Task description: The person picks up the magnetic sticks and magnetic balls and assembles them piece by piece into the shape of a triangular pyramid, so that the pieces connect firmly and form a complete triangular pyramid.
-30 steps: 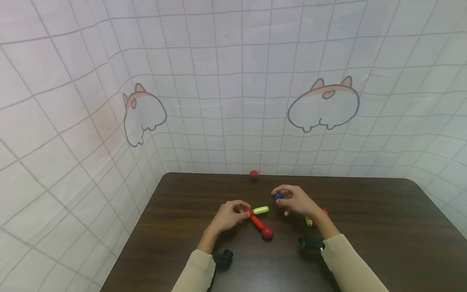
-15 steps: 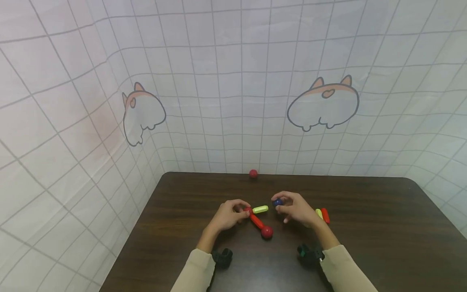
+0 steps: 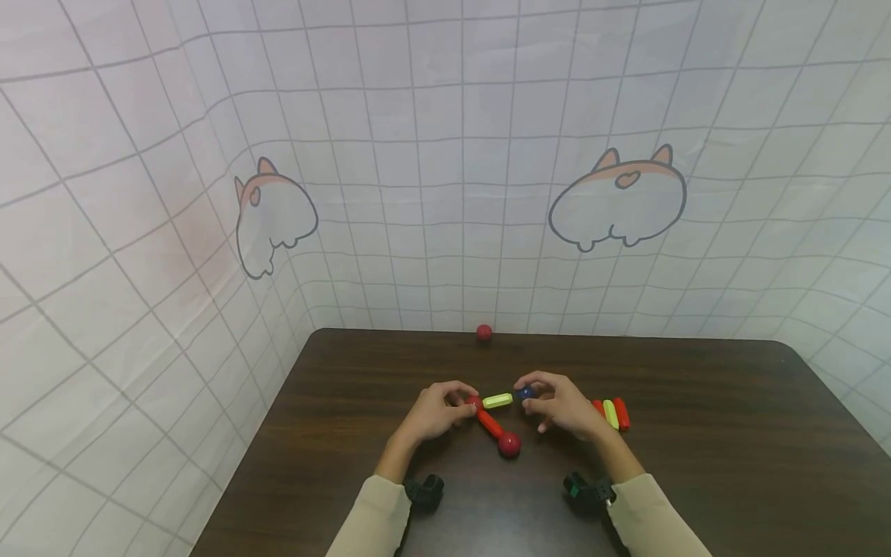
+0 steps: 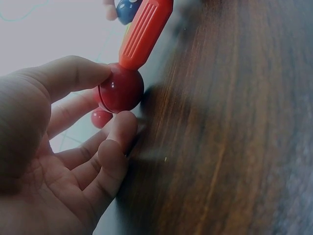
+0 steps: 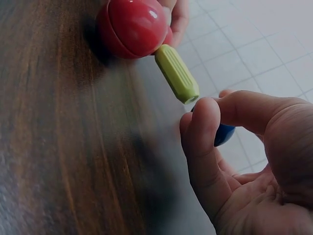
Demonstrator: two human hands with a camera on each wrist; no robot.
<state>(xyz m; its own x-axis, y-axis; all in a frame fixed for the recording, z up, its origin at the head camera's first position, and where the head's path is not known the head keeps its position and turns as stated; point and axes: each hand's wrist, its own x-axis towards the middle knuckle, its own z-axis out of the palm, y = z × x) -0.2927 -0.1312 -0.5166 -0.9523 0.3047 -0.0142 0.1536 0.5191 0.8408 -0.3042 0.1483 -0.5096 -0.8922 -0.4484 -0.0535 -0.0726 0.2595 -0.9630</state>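
My left hand (image 3: 433, 410) pinches a red ball (image 4: 122, 89) between thumb and fingers, low over the table. From that ball a red ridged rod (image 3: 490, 422) runs toward me to a second red ball (image 3: 510, 444). A yellow-green rod (image 3: 497, 401) juts from the held ball to the right. My right hand (image 3: 562, 402) pinches a blue ball (image 3: 526, 393) close to the free end of the yellow-green rod. In the right wrist view the fingers hide most of the blue ball (image 5: 225, 134), and the yellow-green rod (image 5: 177, 73) points at the fingertips.
A loose red ball (image 3: 483, 333) sits at the table's far edge by the curtain. Right of my right wrist lie a yellow-green rod (image 3: 611, 413) and red rods (image 3: 622, 414) side by side. The dark wooden table (image 3: 710, 433) meets a white checked curtain (image 3: 445, 193) behind.
My right hand has come toward me and slightly left with the blue ball, nearing the yellow-green rod. The rods by its wrist show more now. My left hand stays put.
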